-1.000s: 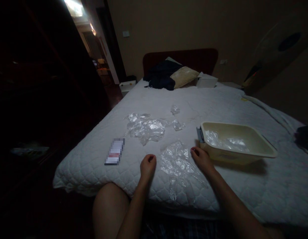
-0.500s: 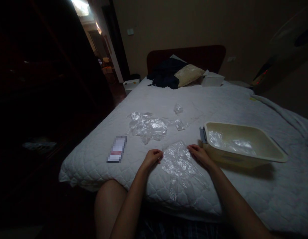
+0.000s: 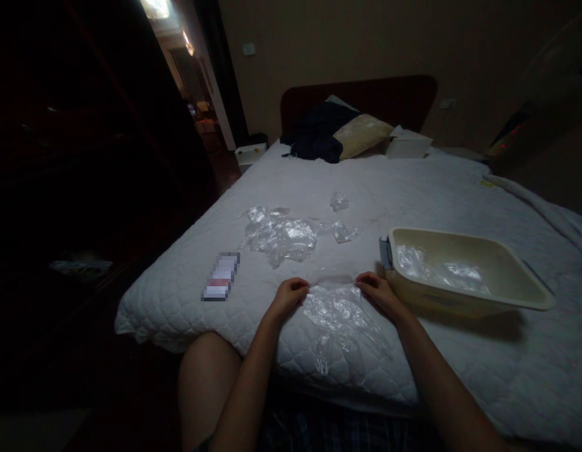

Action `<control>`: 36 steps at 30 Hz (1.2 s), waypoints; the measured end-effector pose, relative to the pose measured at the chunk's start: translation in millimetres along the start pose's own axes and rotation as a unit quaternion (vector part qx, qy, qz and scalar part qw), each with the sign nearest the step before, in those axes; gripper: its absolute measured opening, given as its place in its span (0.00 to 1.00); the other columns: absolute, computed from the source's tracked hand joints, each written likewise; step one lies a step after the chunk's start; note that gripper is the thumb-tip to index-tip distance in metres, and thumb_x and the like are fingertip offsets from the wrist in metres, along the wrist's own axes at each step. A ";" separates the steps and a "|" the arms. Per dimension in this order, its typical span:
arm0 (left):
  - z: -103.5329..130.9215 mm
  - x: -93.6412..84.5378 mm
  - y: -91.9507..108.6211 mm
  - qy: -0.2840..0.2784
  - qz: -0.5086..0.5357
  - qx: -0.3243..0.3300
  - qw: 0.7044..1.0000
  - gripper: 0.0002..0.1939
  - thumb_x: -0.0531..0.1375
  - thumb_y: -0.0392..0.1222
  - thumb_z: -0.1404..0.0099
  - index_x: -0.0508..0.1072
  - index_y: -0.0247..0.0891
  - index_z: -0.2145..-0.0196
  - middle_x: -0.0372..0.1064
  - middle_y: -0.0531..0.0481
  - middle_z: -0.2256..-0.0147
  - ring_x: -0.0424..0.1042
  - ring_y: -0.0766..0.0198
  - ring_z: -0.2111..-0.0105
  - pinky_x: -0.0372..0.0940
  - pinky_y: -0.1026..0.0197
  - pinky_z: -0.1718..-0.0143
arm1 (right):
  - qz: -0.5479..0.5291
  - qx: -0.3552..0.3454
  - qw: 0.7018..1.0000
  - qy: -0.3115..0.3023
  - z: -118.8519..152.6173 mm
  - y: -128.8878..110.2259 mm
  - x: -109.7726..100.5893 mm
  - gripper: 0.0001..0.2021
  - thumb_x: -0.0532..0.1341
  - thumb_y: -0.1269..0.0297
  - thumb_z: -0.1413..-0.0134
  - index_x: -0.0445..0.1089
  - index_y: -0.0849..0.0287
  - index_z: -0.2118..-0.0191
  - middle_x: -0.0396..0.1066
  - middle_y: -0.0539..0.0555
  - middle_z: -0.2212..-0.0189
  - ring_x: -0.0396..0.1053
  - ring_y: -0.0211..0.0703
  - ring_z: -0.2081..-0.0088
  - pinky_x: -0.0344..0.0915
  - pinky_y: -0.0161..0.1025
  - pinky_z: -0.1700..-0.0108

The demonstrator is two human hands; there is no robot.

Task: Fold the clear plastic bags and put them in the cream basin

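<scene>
A clear, crinkled plastic bag [image 3: 340, 317] lies near the front edge of the white quilted bed [image 3: 177, 276]. My left hand [image 3: 291, 295] pinches its upper left corner, and my right hand [image 3: 373, 287] pinches the upper right corner. The bag's top edge runs between both hands, and its lower part spreads over the quilt toward me. Beyond the hands lies a heap of clear plastic bags [image 3: 284, 237], with a small crumpled piece [image 3: 343, 231] and another one [image 3: 339, 201] to its right.
A cream plastic tub [image 3: 488, 251] with clear plastic inside stands right of my right hand. A pixelated phone-like object [image 3: 221, 276] lies at the left. Dark cloth [image 3: 319, 132], a beige pillow [image 3: 363, 135] and a white box [image 3: 408, 144] sit by the headboard [image 3: 361, 94].
The bag's top edge now looks pulled straight between my hands, where its upper part was spread flat beyond them before. The camera view has shifted slightly.
</scene>
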State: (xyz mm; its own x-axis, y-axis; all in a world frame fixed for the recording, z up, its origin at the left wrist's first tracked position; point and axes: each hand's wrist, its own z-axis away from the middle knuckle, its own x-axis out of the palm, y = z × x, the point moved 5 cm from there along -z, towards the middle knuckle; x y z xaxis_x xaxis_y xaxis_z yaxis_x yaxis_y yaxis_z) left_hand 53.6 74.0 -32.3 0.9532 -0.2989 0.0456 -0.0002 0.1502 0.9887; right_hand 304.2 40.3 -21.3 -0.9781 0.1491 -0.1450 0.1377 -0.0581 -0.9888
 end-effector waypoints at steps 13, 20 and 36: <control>4.7 -3.4 2.7 0.031 -0.014 0.028 0.999 0.10 0.58 0.38 0.53 0.72 0.32 0.71 0.63 0.54 0.81 0.59 0.73 0.84 0.53 0.70 0.84 | 0.021 -0.022 1.000 0.000 0.3 -1.0 -0.9 0.12 0.62 0.57 0.63 0.66 0.60 0.73 0.63 0.48 0.79 0.59 0.35 0.78 0.57 0.33 0.75; 3.3 -3.6 2.5 0.042 -0.024 0.034 0.998 0.07 0.57 0.36 0.54 0.71 0.33 0.75 0.64 0.53 0.79 0.59 0.74 0.84 0.53 0.70 0.84 | 0.017 -0.020 1.000 -0.003 3.0 -7.6 -1.6 0.09 0.58 0.61 0.63 0.69 0.60 0.74 0.66 0.50 0.76 0.59 0.35 0.77 0.56 0.33 0.76; 22.0 23.3 51.2 0.015 0.171 -0.021 0.985 0.08 0.58 0.38 0.50 0.68 0.33 0.70 0.70 0.47 0.70 0.70 0.68 0.74 0.65 0.64 0.70 | 0.025 -0.062 0.992 0.110 22.9 -46.2 -5.9 0.11 0.58 0.58 0.59 0.69 0.59 0.70 0.69 0.55 0.70 0.65 0.41 0.72 0.61 0.36 0.73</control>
State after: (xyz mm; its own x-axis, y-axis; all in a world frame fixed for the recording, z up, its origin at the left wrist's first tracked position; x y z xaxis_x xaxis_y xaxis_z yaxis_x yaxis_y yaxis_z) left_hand 69.2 54.0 22.5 0.9083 -0.1965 0.3693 -0.3102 0.2759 0.9097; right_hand 300.0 19.5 26.1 -0.9137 0.3622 -0.1841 0.2157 0.0484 -0.9753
